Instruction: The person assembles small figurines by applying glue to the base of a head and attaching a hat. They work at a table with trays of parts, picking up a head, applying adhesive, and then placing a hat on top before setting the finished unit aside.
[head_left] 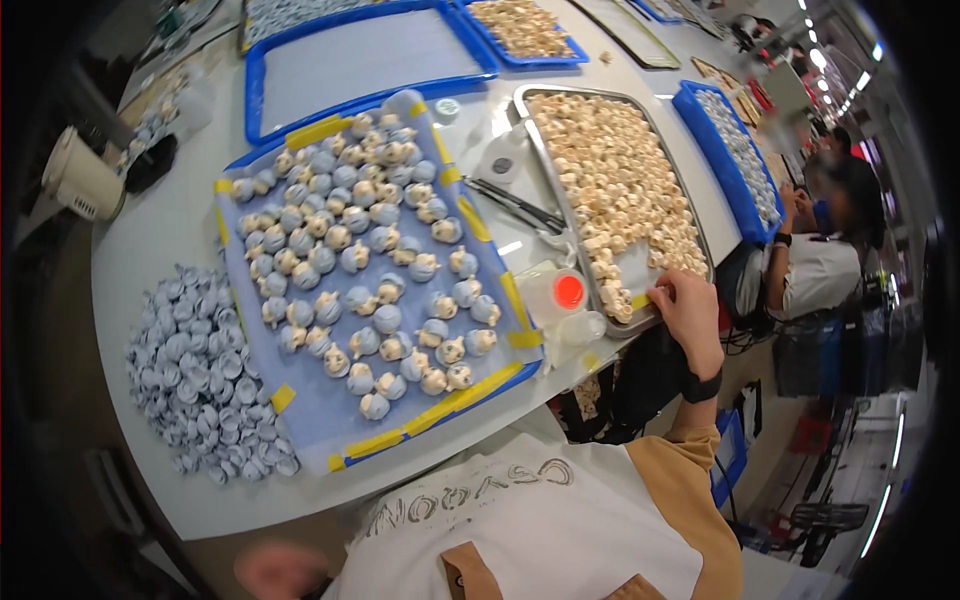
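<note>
My right hand (690, 312) is at the near edge of the metal tray (634, 265), thumb and forefinger drawn close together; I can't tell whether they pinch anything. Cream pieces (620, 170) fill most of that tray, thinning toward its near edge. Between it and the lined tray (315, 400) lie tweezers (515, 203) and a red-topped container (568, 291). Blue-and-cream figures (387, 318) crowd the lined tray's far half. Blue shells (195, 370) heap along the table's (185, 495) left edge. My left hand (280, 568), below its near edge, is too blurred to read.
</note>
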